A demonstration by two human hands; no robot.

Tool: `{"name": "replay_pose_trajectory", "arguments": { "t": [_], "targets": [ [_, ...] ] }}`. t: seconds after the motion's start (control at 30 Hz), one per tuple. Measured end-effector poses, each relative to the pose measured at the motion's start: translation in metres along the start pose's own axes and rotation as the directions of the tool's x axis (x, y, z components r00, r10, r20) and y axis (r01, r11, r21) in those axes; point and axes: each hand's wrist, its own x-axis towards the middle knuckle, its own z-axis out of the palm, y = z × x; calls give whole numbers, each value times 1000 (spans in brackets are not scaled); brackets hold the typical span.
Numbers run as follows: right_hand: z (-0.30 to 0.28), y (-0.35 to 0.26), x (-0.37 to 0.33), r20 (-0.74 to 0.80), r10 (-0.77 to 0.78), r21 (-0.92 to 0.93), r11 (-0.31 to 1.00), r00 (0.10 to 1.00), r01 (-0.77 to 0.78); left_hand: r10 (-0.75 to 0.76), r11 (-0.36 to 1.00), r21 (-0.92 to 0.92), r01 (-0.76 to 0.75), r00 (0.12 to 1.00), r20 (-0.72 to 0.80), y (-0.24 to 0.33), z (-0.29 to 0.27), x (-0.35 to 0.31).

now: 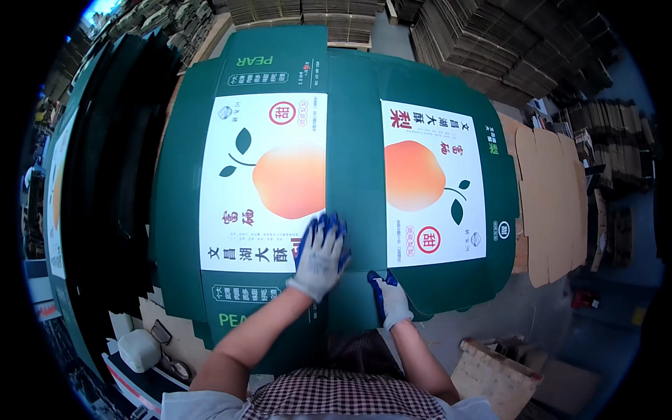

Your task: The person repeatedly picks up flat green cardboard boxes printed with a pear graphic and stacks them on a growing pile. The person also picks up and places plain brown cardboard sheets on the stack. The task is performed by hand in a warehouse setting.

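Note:
A large flat box blank (pixel 354 161) of dark green cardboard lies in front of me. Each of its two white panels carries a printed orange pear (pixel 288 180). My left hand (pixel 322 255), in a pale glove with blue-coated fingers, lies flat on the blank with fingers stretched, at the lower right corner of the left panel. My right hand (pixel 392 297), gloved alike, is at the blank's near edge, closed around the side of a near flap. Some of its fingers are hidden.
A dark stack of similar blanks (pixel 119 161) stands at left. Plain brown cardboard (pixel 553 203) lies right of the blank. Bundled cardboard stacks (pixel 490 49) rise behind. A white plastic jug (pixel 140 350) is at lower left, and a wooden crate (pixel 497 374) at lower right.

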Motion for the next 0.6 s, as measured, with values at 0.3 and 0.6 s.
{"name": "replay_pose_trajectory", "arguments": {
  "t": [0.3, 0.6],
  "targets": [
    [-35, -50, -86, 250, 285, -846, 529, 925, 65, -234, 967, -123, 225, 970, -68, -16, -32, -22],
    [57, -129, -14, 550, -678, -583, 106, 487, 806, -349, 922, -186, 341, 937, -15, -22, -21, -28]
  ]
}}
